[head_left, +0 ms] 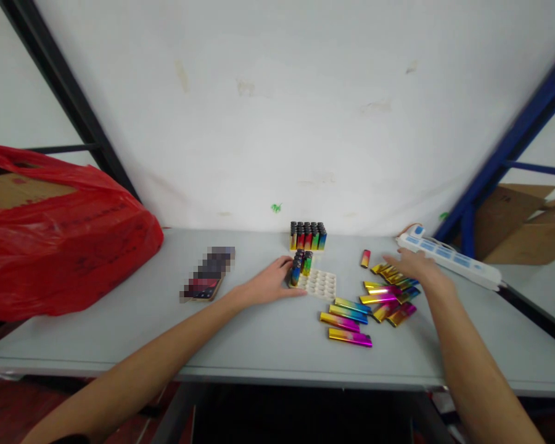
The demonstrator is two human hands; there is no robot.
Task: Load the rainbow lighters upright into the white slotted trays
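A: From the left, where is each hand placed along the bench [240, 345]?

B: The left hand [272, 280] is set at the left end of the pale tray [326, 285], near the middle of the bench. Its thumb and fingers are spread apart around that end; whether the tray is gripped cannot be told. Upright lighters [296, 273] are seated in the tray's left part, and its right part is left bare. Another upright group [308, 237] is stood behind, by the back edge.

A: And the loose lighters [383, 298]?

B: They are scattered right of the tray. Those closest to the front edge are laid nearly along it, right ends slightly forward; farther right, the long axes are crossed at mixed angles. The pile is reached more nearly by the right hand [416, 262], which is held over its back part, fingers extended. From there, most are found leftward and toward the front edge.

A: What is obscured?

B: At the bench's left end, the red bag [74, 246] is cut off by the frame. The phone [206, 287] is partly pixelated. Some lighters are covered by the right hand; its fingertips are blurred, so whether anything is pinched cannot be told.
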